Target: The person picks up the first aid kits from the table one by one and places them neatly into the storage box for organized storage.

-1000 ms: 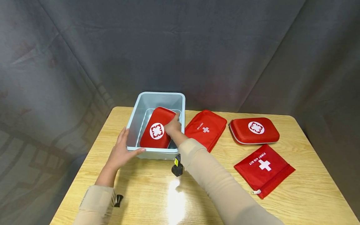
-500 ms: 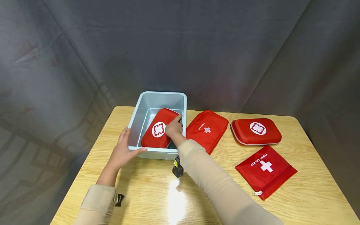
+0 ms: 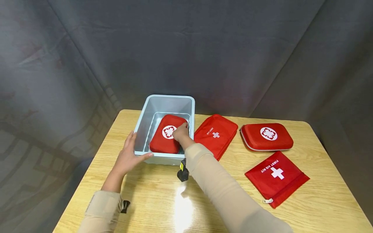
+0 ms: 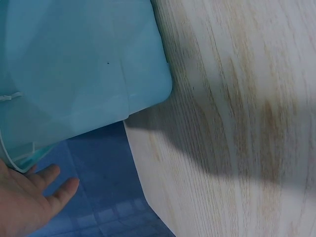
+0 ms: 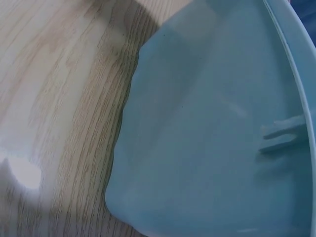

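Note:
A red hard-shell first aid case [image 3: 161,141] with a round white emblem lies inside the light blue-grey plastic bin [image 3: 168,155]. My right hand [image 3: 181,133] reaches over the bin's near right corner and grips the case by its right side; part of the fingers is hidden from above. At the near left corner, my left hand [image 3: 127,159] rests against the bin, thumb along the front rim and fingers extended by the left wall. The left wrist view shows those fingers [image 4: 61,197] spread beyond the rim. Only the bin's outer wall [image 5: 197,123] fills the right wrist view.
Right of the bin lies a flat red first aid pouch [image 3: 214,137]. Further right are a second hard red case [image 3: 256,136] and a red zip pouch [image 3: 276,178] with a white cross. A grey curtain [image 3: 221,58] hangs behind the wooden table [image 3: 140,194].
The case in the bin has turned and shifted slightly right and nearer under my right hand. The whole view has drifted a little; my left hand keeps its place at the bin.

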### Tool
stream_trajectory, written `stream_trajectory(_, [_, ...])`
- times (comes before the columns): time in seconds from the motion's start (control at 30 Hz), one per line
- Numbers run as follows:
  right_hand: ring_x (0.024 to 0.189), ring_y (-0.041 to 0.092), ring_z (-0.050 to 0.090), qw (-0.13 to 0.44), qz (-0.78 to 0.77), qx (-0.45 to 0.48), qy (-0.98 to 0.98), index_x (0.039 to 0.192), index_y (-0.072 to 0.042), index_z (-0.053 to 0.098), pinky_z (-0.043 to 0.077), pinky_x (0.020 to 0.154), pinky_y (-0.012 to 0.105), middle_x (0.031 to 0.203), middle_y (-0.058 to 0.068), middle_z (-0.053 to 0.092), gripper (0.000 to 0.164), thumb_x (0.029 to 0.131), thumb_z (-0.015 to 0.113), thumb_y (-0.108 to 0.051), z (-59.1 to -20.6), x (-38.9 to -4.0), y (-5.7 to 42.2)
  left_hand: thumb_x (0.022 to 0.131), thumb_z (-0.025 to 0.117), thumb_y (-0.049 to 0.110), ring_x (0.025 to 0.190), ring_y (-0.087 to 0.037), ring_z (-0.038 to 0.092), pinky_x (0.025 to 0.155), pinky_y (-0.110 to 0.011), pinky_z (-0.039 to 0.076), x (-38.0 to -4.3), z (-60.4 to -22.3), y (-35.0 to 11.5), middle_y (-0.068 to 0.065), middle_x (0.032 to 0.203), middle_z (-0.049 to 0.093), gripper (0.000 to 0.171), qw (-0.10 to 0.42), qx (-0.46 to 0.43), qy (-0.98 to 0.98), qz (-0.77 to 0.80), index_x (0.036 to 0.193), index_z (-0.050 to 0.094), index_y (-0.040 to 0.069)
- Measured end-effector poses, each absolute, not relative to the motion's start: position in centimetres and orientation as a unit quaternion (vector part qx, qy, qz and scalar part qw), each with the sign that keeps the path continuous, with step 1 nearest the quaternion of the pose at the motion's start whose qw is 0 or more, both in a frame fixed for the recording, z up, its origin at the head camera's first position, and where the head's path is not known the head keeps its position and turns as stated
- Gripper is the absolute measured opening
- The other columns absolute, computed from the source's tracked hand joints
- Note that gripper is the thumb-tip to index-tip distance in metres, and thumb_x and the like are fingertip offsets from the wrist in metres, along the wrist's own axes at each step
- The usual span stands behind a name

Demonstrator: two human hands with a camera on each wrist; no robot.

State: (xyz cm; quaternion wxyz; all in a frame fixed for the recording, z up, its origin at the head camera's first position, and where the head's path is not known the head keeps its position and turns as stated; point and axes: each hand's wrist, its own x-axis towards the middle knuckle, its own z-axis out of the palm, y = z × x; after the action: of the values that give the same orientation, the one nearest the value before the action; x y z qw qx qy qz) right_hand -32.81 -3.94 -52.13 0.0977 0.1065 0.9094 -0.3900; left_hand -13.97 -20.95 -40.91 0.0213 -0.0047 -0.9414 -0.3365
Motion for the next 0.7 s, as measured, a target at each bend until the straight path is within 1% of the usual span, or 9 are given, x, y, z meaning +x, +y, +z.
stream_trajectory(0.1, [0.071,0.024,0.052,0.09,-0.413,0.085,0.902,0.126,0.005,0.017,0.044,0.053,0.029,0.079,0.015,0.052,0.072,0.071,0.057,-0.016,-50.3,-31.2,-3.7,0.063,0.065,0.057,0.12,-0.039,0.025,0.087,-0.057,0.029,-14.0,-40.9,-20.9,-0.008,0.143,0.004,0.106,0.02,-0.005,-0.941,-0.337,0.139,0.01,0.006])
stream_trajectory(0.13, [0.075,0.025,0.052,0.101,-0.418,0.082,0.899,0.128,0.003,0.016,0.045,0.056,0.03,0.084,0.016,0.052,0.073,0.073,0.058,-0.017,-49.4,-30.6,-3.6,0.063,0.065,0.057,0.12,-0.039,0.025,0.087,-0.056,0.029,-14.0,-40.9,-20.9,-0.007,0.143,0.004,0.106,0.02,-0.005,-0.941,-0.337,0.139,0.01,0.006])
stream_trajectory(0.17, [0.077,0.025,0.051,0.11,-0.424,0.081,0.895,0.128,0.003,0.017,0.046,0.055,0.031,0.087,0.016,0.051,0.073,0.073,0.059,-0.017,-49.6,-30.7,-3.6,0.063,0.065,0.057,0.12,-0.039,0.024,0.088,-0.056,0.029,-14.0,-40.9,-20.9,-0.007,0.143,0.004,0.106,0.019,-0.005,-0.941,-0.337,0.139,0.01,0.006])
stream_trajectory(0.23, [0.084,0.025,0.051,0.117,-0.432,0.069,0.891,0.129,0.004,0.018,0.047,0.06,0.031,0.095,0.016,0.051,0.07,0.075,0.057,-0.018,-47.0,-28.7,-3.4,0.063,0.065,0.057,0.12,-0.039,0.024,0.088,-0.056,0.029,-14.0,-40.9,-20.9,-0.007,0.143,0.004,0.106,0.02,-0.005,-0.942,-0.336,0.139,0.01,0.006])
stream_trajectory(0.33, [0.097,0.026,0.046,0.161,-0.45,0.07,0.876,0.134,0.001,0.016,0.047,0.072,0.034,0.109,0.017,0.046,0.069,0.08,0.055,-0.017,-42.1,-25.6,-2.9,0.064,0.065,0.056,0.12,-0.039,0.024,0.089,-0.056,0.028,-14.0,-40.9,-20.9,-0.008,0.143,0.004,0.106,0.019,-0.007,-0.941,-0.338,0.139,0.009,0.006])
stream_trajectory(0.4, [0.097,0.025,0.046,0.16,-0.453,0.06,0.875,0.131,0.003,0.022,0.046,0.073,0.033,0.109,0.016,0.047,0.062,0.082,0.053,-0.017,-40.4,-24.4,-2.8,0.064,0.065,0.056,0.12,-0.039,0.024,0.089,-0.056,0.028,-13.9,-40.8,-20.9,-0.008,0.143,0.004,0.106,0.018,-0.007,-0.941,-0.338,0.139,0.009,0.006])
stream_trajectory(0.5, [0.096,0.024,0.046,0.158,-0.459,0.038,0.873,0.127,0.003,0.029,0.044,0.076,0.032,0.109,0.016,0.048,0.056,0.082,0.054,-0.018,-39.7,-23.7,-2.7,0.064,0.065,0.056,0.12,-0.039,0.024,0.089,-0.056,0.027,-13.9,-40.7,-20.9,-0.008,0.143,0.004,0.106,0.015,-0.007,-0.941,-0.338,0.139,0.009,0.006])
stream_trajectory(0.6, [0.096,0.024,0.047,0.148,-0.462,0.01,0.874,0.125,0.003,0.033,0.042,0.079,0.032,0.11,0.015,0.049,0.055,0.081,0.055,-0.021,-39.7,-23.4,-2.8,0.064,0.065,0.055,0.12,-0.039,0.024,0.089,-0.055,0.027,-13.9,-40.6,-20.9,-0.008,0.143,0.004,0.106,0.016,-0.009,-0.941,-0.338,0.139,0.009,0.006])
stream_trajectory(0.7, [0.097,0.024,0.047,0.138,-0.471,-0.005,0.871,0.123,0.003,0.036,0.04,0.083,0.032,0.111,0.015,0.049,0.053,0.08,0.055,-0.021,-39.8,-23.2,-2.9,0.064,0.066,0.055,0.12,-0.04,0.025,0.09,-0.055,0.027,-13.8,-40.5,-20.9,-0.008,0.143,0.004,0.106,0.018,-0.011,-0.941,-0.337,0.139,0.009,0.005])
